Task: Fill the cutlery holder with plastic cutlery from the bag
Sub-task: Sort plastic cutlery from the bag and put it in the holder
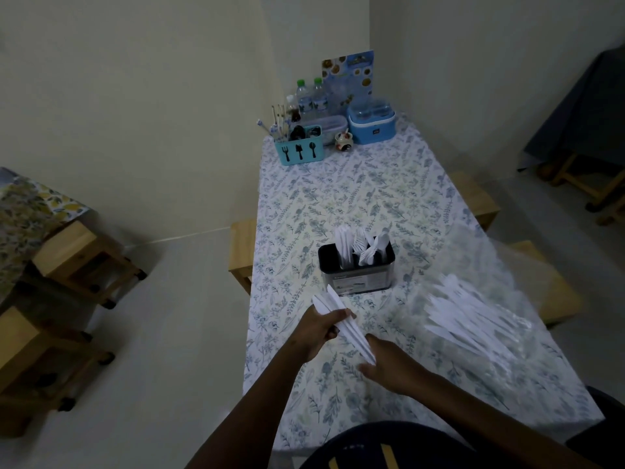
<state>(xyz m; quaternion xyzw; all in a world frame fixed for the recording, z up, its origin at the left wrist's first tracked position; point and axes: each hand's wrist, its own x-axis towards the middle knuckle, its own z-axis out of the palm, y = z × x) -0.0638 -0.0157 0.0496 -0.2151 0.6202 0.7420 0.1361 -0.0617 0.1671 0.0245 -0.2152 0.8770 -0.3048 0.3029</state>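
Note:
A black cutlery holder [358, 275] stands in the middle of the table with several white plastic pieces [363, 247] upright in it. My left hand [319, 330] grips a bundle of white plastic knives [341, 321] just in front of the holder, blades pointing up and away. My right hand [392, 367] hovers open beside the lower end of that bundle, fingertips close to or touching it. A clear plastic bag [473, 313] holding many more white cutlery pieces lies on the table to the right.
A floral tablecloth [338, 198] covers the table. At the far end stand a blue cutlery caddy [299, 148], water bottles [311, 99], a blue container [372, 125] and a menu card [348, 76]. Wooden stools [84, 262] sit on the left floor, benches on the right.

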